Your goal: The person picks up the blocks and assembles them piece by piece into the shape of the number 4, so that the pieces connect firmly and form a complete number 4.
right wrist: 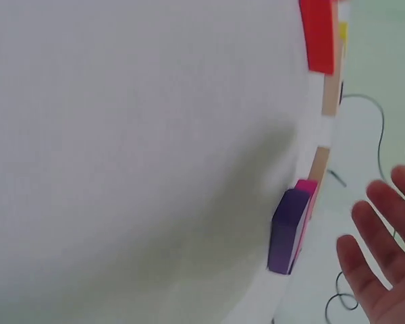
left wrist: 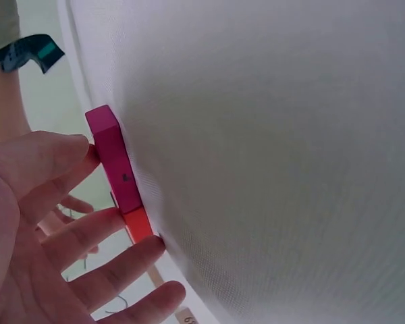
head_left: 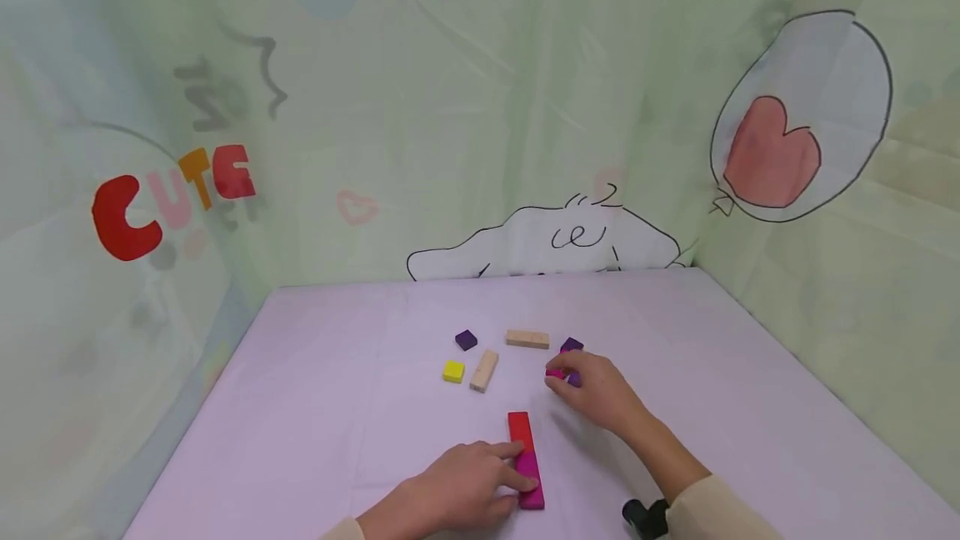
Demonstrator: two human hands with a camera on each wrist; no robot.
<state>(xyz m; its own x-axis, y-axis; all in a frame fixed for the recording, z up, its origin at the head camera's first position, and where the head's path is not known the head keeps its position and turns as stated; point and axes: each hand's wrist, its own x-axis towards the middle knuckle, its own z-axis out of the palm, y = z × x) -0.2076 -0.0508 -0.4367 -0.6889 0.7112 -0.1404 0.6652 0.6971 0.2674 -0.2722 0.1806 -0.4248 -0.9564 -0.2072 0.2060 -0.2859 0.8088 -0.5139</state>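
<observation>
In the head view, a red block (head_left: 519, 427) and a magenta block (head_left: 531, 497) lie end to end in one line near the front of the table. My left hand (head_left: 471, 483) touches this row with fingertips, fingers mostly straight; the left wrist view shows the magenta block (left wrist: 115, 162) beside the thumb. Farther right, my right hand (head_left: 600, 394) hovers over a pink block (head_left: 555, 373) and purple blocks (head_left: 574, 378). In the right wrist view its fingers (right wrist: 385, 250) stand apart from the purple block (right wrist: 288, 233). The thumb is out of that view.
Behind the row lie a yellow block (head_left: 453, 371), a dark purple block (head_left: 466, 340) and two plain wooden blocks, one slanted (head_left: 483, 371) and one crosswise (head_left: 527, 339). A black object (head_left: 645, 518) is by the right sleeve. Printed cloth walls surround the white table (head_left: 315, 407).
</observation>
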